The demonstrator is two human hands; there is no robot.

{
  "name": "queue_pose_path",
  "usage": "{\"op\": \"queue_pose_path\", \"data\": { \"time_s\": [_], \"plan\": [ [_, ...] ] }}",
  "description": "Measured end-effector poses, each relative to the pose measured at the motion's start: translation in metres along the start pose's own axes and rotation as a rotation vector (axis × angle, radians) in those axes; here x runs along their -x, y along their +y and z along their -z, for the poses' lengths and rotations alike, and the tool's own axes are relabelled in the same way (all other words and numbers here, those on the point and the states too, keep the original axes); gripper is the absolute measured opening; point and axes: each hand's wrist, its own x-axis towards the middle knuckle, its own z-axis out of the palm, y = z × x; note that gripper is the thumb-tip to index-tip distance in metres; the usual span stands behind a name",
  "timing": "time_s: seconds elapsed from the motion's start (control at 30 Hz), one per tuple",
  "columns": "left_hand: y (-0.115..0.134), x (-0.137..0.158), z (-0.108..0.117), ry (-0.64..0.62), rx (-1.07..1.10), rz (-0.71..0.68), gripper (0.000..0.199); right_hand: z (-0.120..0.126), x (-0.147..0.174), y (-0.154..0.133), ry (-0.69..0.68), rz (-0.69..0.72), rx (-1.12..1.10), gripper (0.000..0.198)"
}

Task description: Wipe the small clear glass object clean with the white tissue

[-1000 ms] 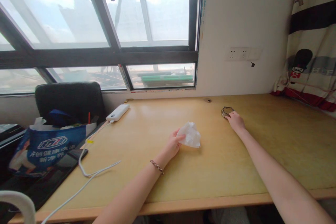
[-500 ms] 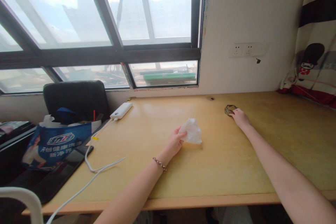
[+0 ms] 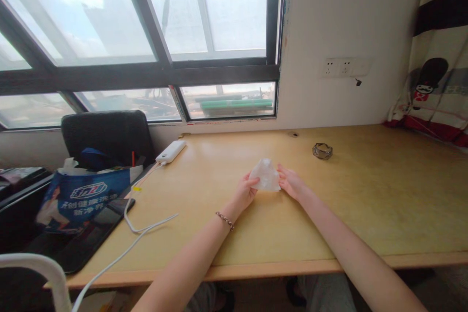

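My left hand [image 3: 247,191] is closed on a crumpled white tissue [image 3: 265,175], pinching its left side between thumb and fingers above the desk. At the tissue's right edge is my right hand [image 3: 290,181], its fingers slightly apart with the tips at the edge; whether they grip it is hard to make out. Farther back on the right, a small dark, see-through, faceted round dish [image 3: 322,151], like a glass ashtray, rests on the desk with no hand on it. A beaded bracelet [image 3: 224,221] circles my left wrist.
The wooden desk [image 3: 380,195] runs along the window and wall. On its left lie a white power bank [image 3: 171,151] with a white cable [image 3: 146,230] and a black tablet-like slab [image 3: 104,231]. Beyond the left edge are a blue bag [image 3: 87,200] and a black chair [image 3: 106,136].
My right hand has let go of the dark dish and moved left to the tissue's edge. The tissue, in my left hand, has risen slightly in view.
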Motion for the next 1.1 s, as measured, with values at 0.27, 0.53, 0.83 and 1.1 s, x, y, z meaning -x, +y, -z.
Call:
{"op": "queue_pose_path", "data": {
  "time_s": [0.27, 0.53, 0.83, 1.1],
  "plan": [
    [-0.001, -0.001, 0.000, -0.050, -0.035, 0.088, 0.029, -0.007, 0.013, 0.016, 0.084, 0.133, -0.131, 0.029],
    [-0.010, -0.003, 0.002, 0.139, -0.214, 0.007, 0.032, -0.003, 0.012, 0.012, 0.143, 0.321, 0.122, 0.031],
    [-0.002, -0.004, -0.003, 0.149, -0.158, -0.035, 0.030, 0.004, 0.012, 0.009, 0.229, 0.465, 0.300, 0.028],
    [-0.002, -0.003, 0.004, 0.046, -0.301, 0.092, 0.033, -0.004, 0.021, 0.003, 0.157, 0.472, 0.251, 0.029]
  ]
}}
